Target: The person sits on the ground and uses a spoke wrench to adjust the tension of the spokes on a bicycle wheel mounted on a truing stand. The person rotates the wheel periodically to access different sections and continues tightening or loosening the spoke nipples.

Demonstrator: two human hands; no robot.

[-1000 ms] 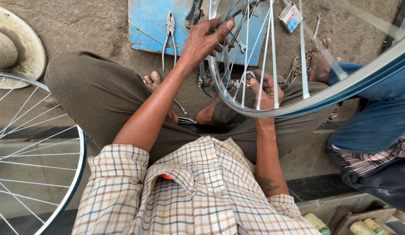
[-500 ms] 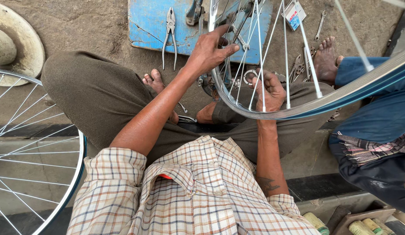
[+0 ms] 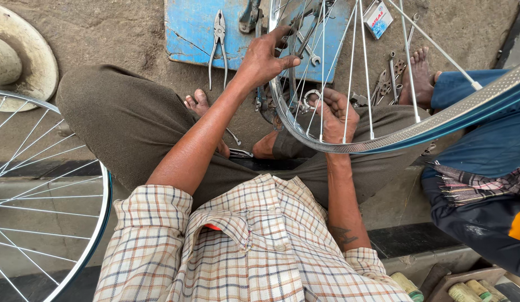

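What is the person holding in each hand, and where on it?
Both hold the bicycle wheel: the left hand grips its rim at the far side, and the right hand pinches a spoke near the rim's near edge.

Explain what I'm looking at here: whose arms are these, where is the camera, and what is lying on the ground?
The one view comes from a camera worn on a person's head, looking down at their own checked shirt, lap and bare hands. No machine is involved. The left hand grips the rim of a spoked bicycle wheel held over the lap. The right hand is curled around something small among the spokes; what it is cannot be told. On the dirt ground ahead lies a blue board with pliers on it, and spanners lie beside it. A second wheel stands at the left. A second person's bare foot and blue clothing show at the right.
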